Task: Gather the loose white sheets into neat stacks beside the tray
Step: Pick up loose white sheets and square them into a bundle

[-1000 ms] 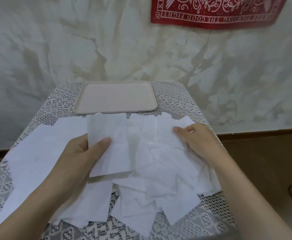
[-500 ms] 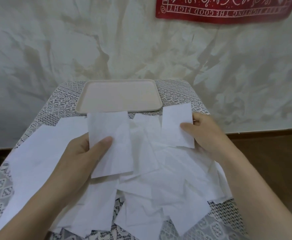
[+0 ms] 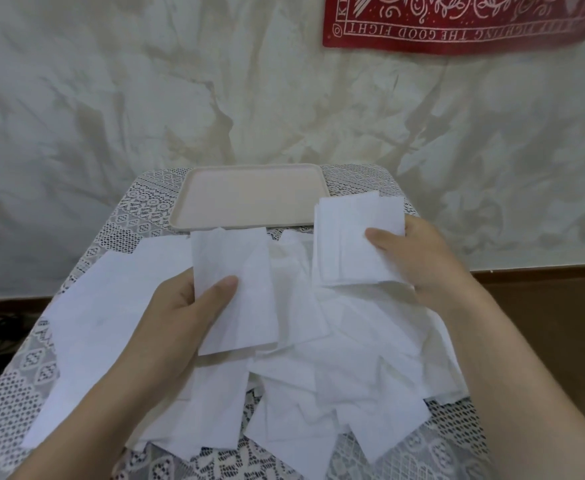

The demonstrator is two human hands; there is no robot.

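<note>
Loose white sheets (image 3: 336,368) lie scattered and overlapping across the small table. My left hand (image 3: 180,317) grips a thin stack of white sheets (image 3: 235,289) above the pile, thumb on top. My right hand (image 3: 419,261) holds a second bundle of white sheets (image 3: 349,240) lifted at the right, thumb pressed on its face. The empty beige tray (image 3: 249,195) sits at the table's far edge, just beyond both hands.
A lace cloth (image 3: 138,216) covers the table, which ends close on every side. A larger white sheet (image 3: 111,306) lies at the left. Behind stands a crumpled pale backdrop with a red banner (image 3: 457,22). Brown floor (image 3: 543,299) shows at the right.
My right hand picked sheets off the pile and raised them toward the tray's right corner. The left hand kept its stack nearly still.
</note>
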